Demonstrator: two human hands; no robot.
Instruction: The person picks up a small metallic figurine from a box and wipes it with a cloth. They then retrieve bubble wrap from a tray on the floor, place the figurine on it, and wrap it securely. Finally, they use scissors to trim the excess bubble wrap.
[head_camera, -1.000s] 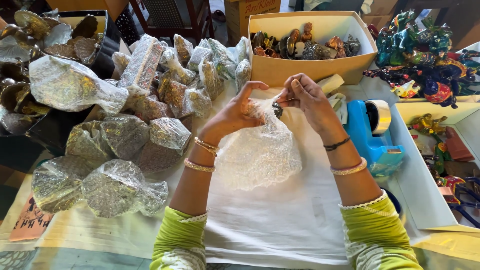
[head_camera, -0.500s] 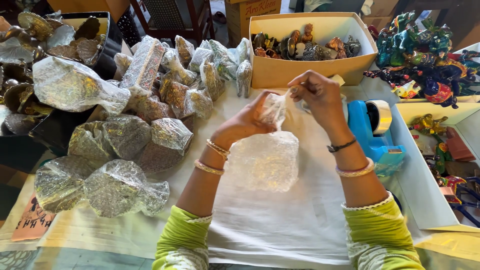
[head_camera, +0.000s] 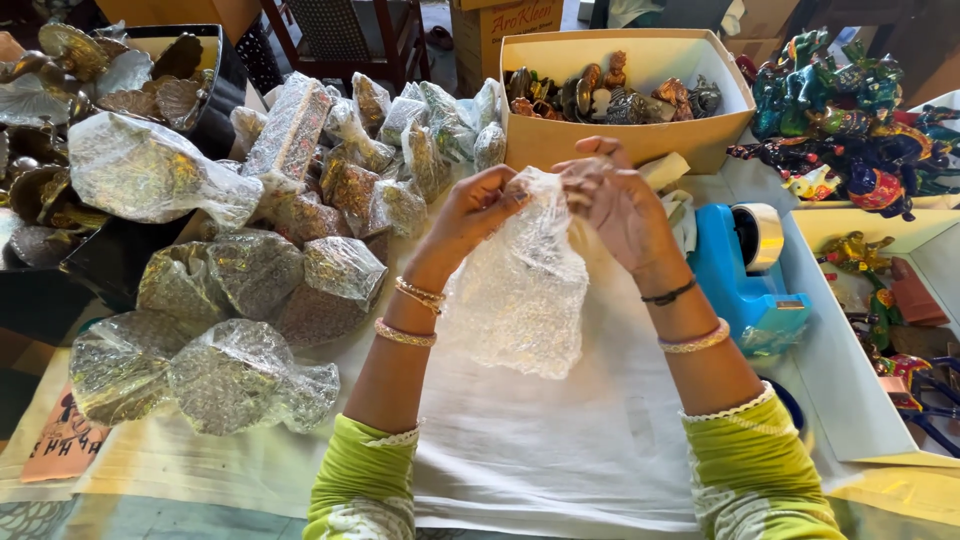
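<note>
Bubble wrap (head_camera: 520, 290) hangs over the white sheet (head_camera: 520, 450), just left of the blue tape dispenser (head_camera: 745, 285) — the left hand (head_camera: 475, 215) pinches its top edge with fingers closed; the right hand (head_camera: 615, 200) curls shut on the same edge; whether anything lies inside, I cannot tell. Best to keep both pinches firm and the folds snug — tape within reach.

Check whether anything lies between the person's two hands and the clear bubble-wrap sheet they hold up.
Nothing visible does: the left hand and right hand both pinch the top of the clear bubble-wrap sheet directly.
</note>
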